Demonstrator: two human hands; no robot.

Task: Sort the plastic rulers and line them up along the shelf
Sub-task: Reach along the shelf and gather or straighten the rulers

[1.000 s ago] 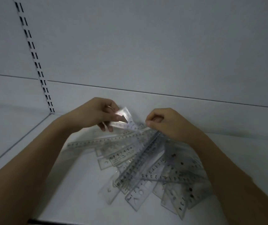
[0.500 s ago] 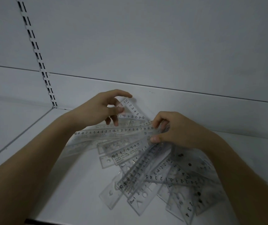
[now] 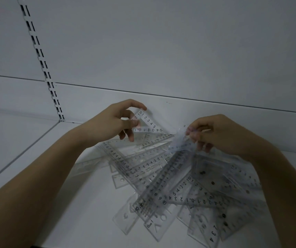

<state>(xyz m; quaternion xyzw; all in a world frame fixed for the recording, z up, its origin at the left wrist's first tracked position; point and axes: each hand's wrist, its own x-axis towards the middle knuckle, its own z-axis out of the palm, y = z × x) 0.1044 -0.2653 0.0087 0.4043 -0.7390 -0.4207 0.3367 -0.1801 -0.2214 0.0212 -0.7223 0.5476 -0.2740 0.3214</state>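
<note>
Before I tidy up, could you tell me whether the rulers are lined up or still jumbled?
Jumbled: the clear rulers lie fanned and overlapping at crossing angles on the shelf, none in a row.

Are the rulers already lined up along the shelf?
No, the clear rulers lie crossed in a loose pile on the shelf, while both hands pinch pieces.

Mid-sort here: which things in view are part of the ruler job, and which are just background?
Part of the job:
- pile of clear rulers
- small triangular ruler, pinched by left hand
- long ruler, held by right hand
- shelf

Just background:
- slotted upright
- back panel
</note>
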